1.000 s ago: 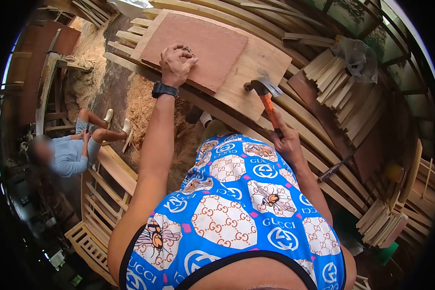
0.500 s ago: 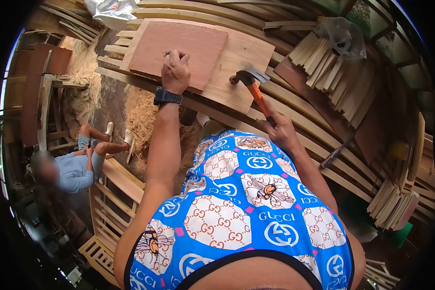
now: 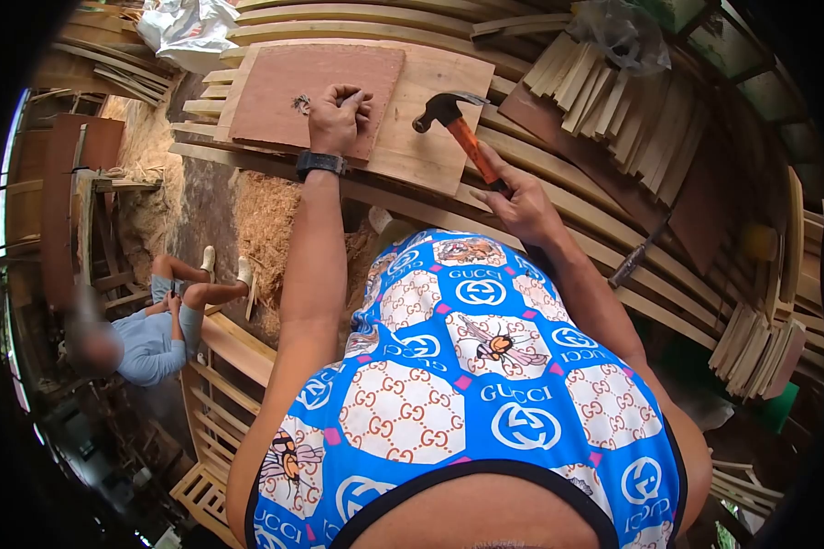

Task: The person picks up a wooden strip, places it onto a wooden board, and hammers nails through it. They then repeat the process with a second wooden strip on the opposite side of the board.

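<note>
My left hand (image 3: 337,117), with a dark watch on the wrist, is over the reddish-brown board (image 3: 275,91). Its fingers are curled together, and what they hold, if anything, is too small to name. Just left of it a little pile of nails (image 3: 301,103) lies on that board. Beneath the reddish board is a larger pale plywood sheet (image 3: 439,151). My right hand (image 3: 522,203) is wrapped round the orange handle of a hammer (image 3: 462,133), whose dark head is raised over the plywood's right part.
Long curved wood strips (image 3: 577,192) run under the boards. Bundled slats (image 3: 604,101) and a clear plastic bag (image 3: 623,37) are at upper right. A seated person (image 3: 151,343) is at left, near a slatted wooden frame (image 3: 220,403). Sawdust (image 3: 270,215) covers the ground.
My left hand has shifted right, off the small pile, which now shows. The hammer has moved up and left in view with my right hand. The whole view has shifted slightly.
</note>
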Demonstrator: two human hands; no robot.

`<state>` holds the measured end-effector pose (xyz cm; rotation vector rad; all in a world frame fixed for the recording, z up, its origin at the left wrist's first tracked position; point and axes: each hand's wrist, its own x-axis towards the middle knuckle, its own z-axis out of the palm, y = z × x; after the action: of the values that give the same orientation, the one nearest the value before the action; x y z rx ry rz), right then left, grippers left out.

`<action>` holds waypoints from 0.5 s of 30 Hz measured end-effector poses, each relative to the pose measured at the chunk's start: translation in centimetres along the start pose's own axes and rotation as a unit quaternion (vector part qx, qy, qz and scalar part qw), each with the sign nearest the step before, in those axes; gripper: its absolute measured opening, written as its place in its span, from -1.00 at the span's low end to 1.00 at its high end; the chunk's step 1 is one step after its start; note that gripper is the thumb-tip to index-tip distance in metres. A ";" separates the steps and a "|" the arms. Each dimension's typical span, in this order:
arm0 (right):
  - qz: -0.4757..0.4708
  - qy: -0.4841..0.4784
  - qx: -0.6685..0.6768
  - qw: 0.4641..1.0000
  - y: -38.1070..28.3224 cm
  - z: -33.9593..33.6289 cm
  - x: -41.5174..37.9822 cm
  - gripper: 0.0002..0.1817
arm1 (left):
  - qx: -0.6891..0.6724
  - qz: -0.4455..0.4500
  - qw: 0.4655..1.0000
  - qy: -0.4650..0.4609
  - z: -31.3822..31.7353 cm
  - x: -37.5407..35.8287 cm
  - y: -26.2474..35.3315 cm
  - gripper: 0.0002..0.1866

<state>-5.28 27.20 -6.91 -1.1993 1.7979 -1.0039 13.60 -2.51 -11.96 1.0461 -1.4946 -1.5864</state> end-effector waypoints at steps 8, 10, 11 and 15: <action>0.032 -0.005 -0.025 0.999 -5.9 -1.2 2.4 -0.15 | 0.204 0.171 0.964 0.008 1.2 -0.2 -0.6 -0.84; 0.037 -0.026 0.066 0.997 -5.8 -1.0 3.1 -0.15 | 0.221 0.179 0.959 0.006 1.3 -0.2 -0.3 -0.84; 0.040 -0.026 0.067 0.997 -6.0 -0.8 3.2 -0.15 | 0.239 0.185 0.953 0.002 1.2 -0.3 -0.4 -0.85; 0.067 -0.038 0.098 0.992 -7.5 -0.8 3.6 -0.17 | 0.239 0.217 0.946 0.014 1.7 0.2 -1.3 -0.85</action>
<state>-4.30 22.05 -0.37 -0.9709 1.6561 -1.0168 12.06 -1.83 -13.30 0.8953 -1.9837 -0.9187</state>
